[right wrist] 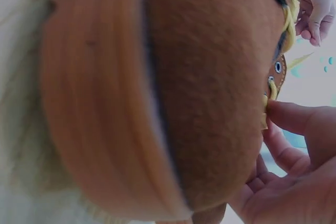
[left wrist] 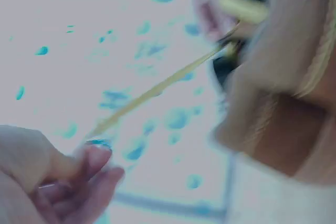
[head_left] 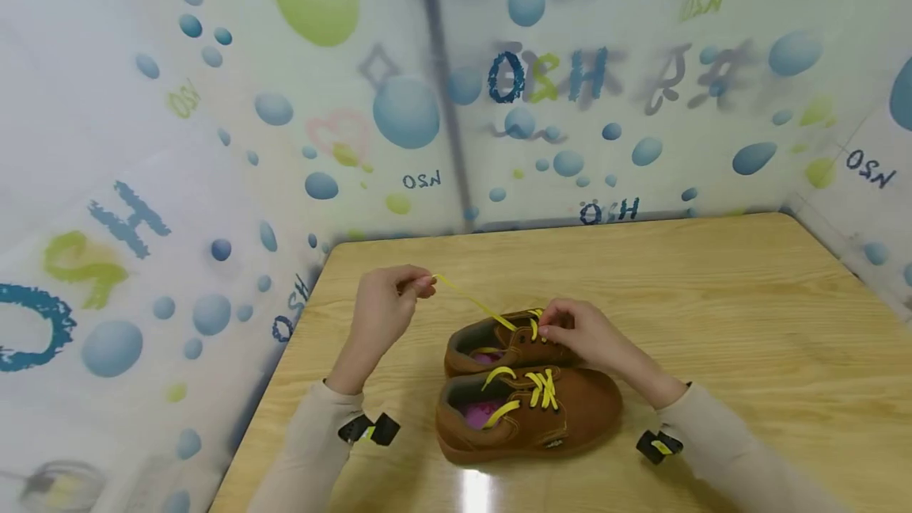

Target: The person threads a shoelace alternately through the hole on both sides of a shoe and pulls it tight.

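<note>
Two brown shoes with yellow laces stand side by side on the wooden table, toes to the right. My left hand (head_left: pixel 390 301) pinches the end of a yellow shoelace (head_left: pixel 470 299), which runs straight down to the far shoe (head_left: pixel 461 345). In the left wrist view this shoelace (left wrist: pixel 157 88) stretches taut from the fingertips. My right hand (head_left: pixel 586 331) is at the far shoe's eyelets, thumb and finger pinching the lace there, as the right wrist view shows. The near shoe (head_left: pixel 587 410) has crossed laces, with loose ends over its opening.
The wooden table (head_left: pixel 712 299) reaches back to a wall (head_left: pixel 641 22) printed with blue and green drops. The near shoe lies between my body and the far shoe. Small black devices (head_left: pixel 659 446) are strapped at both wrists.
</note>
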Action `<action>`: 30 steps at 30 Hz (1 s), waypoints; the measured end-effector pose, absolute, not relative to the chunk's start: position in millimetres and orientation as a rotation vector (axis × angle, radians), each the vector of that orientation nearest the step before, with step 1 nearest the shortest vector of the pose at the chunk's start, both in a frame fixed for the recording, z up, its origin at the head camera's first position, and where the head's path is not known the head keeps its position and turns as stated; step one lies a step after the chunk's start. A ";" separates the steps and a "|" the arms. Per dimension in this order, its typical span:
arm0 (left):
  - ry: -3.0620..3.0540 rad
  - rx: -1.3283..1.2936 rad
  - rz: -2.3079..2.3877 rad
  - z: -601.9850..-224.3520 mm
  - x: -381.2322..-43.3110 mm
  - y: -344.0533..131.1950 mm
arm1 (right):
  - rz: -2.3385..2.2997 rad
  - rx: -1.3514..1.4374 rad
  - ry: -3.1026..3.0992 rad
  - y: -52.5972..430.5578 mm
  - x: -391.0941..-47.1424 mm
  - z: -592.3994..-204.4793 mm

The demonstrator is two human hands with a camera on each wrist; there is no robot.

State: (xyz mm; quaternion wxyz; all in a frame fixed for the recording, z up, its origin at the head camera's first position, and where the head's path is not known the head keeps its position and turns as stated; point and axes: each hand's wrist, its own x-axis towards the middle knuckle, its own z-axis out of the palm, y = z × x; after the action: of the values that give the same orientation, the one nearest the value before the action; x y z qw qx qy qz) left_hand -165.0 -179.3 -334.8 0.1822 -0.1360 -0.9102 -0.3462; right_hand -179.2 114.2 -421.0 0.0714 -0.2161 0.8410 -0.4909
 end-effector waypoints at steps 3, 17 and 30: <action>-2.494 -0.665 -1.659 -338.6 -165.9 -176.9 | -1.461 -0.623 2.497 113.7 -182.7 -415.5; -2.065 -0.811 -2.276 -316.7 -145.7 -176.3 | -1.232 -0.644 2.641 98.8 -185.3 -405.8; -2.338 -1.059 -1.449 -304.1 -144.0 -140.6 | -1.498 -0.783 2.698 98.1 -178.3 -383.6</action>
State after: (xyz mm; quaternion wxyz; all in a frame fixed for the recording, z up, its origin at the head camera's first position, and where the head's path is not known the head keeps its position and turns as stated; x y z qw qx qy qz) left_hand -144.0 -140.6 -304.1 0.0970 -0.3576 -0.7894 -0.4895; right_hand -178.3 98.1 -383.6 -0.0210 -0.2458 0.8473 -0.4704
